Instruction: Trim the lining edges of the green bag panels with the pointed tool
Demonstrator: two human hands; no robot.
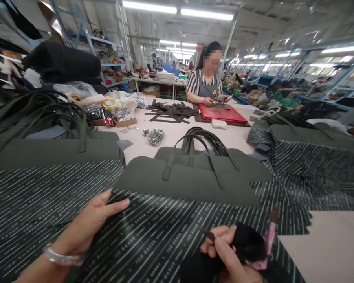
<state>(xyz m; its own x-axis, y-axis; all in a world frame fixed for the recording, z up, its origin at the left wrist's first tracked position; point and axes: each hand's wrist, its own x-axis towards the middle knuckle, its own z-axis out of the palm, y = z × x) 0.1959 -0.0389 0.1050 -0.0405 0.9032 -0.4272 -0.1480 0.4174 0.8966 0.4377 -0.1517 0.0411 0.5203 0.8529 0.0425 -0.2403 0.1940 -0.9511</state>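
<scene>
My left hand (pixel 101 214) grips the left edge of a bag panel, thumb lying on top and the other fingers partly hidden at the edge. This panel has dark striped lining (pixel 153 228) with printed lettering, joined to a plain dark green top part (pixel 182 179). Two green handles (pixel 191 147) rise from the top part, in front of more panels. Over the lining, my right hand (pixel 224 251) is closed, pinching a small pointed dark brown piece (pixel 208 234). Black material and a pink tool-like part (pixel 270 239) with a brown tip also sit at this hand; their exact kind is unclear.
Stacked striped panels with handles lie at left (pixel 53 153) and right (pixel 315 141). Beyond are a clear bag of metal fittings (pixel 155 136), dark strips (pixel 177 111) and a red board (pixel 224 113). Across the table, a person (pixel 206 84) handles small pieces.
</scene>
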